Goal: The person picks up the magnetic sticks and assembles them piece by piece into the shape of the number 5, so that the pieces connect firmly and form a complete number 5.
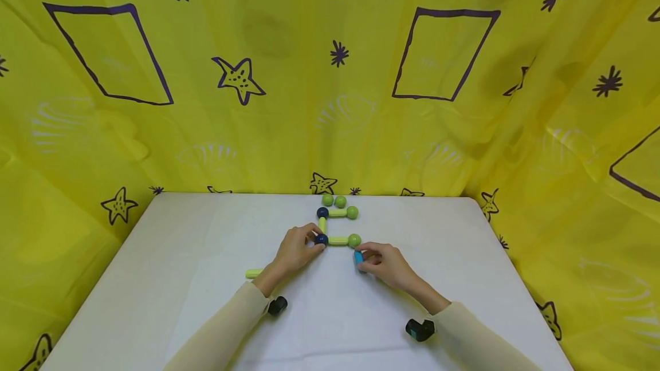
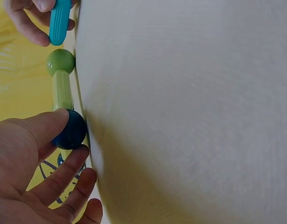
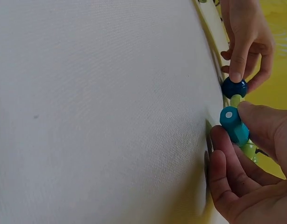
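Green sticks and balls form an open-sided shape: a stick [image 1: 338, 241] runs from the near dark blue ball [image 1: 322, 239] to a green ball [image 1: 354, 240], and another [image 1: 337, 213] joins the far dark blue ball [image 1: 322, 213] to a green ball [image 1: 352, 212]. My left hand [image 1: 296, 251] pinches the near dark blue ball [image 2: 72, 130] between thumb and fingers. My right hand [image 1: 389, 265] holds a blue stick [image 1: 358, 257] just on the near side of the right green ball; the right wrist view shows the stick's round white-dotted end [image 3: 229, 115].
Two loose green balls [image 1: 327, 200] [image 1: 340, 202] lie behind the shape. A light green stick [image 1: 254, 273] lies beside my left forearm. The white table [image 1: 206, 314] ends at a yellow patterned curtain [image 1: 289, 130] at the back and sides.
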### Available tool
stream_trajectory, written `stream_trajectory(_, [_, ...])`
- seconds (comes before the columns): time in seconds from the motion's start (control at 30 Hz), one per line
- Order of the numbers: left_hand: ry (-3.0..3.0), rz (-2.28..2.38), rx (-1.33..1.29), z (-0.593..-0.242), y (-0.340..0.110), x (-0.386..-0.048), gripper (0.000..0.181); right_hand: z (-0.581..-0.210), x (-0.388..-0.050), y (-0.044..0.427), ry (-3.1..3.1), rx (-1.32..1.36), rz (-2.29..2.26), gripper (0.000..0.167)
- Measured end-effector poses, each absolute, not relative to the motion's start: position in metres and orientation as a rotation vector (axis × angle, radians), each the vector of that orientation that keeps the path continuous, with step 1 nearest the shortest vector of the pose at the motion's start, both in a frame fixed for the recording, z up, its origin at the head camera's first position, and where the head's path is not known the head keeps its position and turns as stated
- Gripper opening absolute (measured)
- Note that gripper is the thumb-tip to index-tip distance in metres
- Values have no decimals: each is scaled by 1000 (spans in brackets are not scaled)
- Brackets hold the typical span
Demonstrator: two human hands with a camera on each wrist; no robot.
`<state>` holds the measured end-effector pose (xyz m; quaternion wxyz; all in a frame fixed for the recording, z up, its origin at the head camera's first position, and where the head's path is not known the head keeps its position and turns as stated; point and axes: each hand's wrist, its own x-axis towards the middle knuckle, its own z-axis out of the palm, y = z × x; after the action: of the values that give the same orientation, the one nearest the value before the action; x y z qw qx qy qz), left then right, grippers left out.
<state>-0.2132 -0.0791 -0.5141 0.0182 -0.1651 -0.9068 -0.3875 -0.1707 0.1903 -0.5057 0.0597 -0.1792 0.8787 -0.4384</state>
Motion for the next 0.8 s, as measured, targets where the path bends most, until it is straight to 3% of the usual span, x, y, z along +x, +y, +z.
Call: stream_trajectory(0.8, [-2786,-1206,-548,-516,-79,-213,20,-509,-176,181,2680,-403,-1368,31])
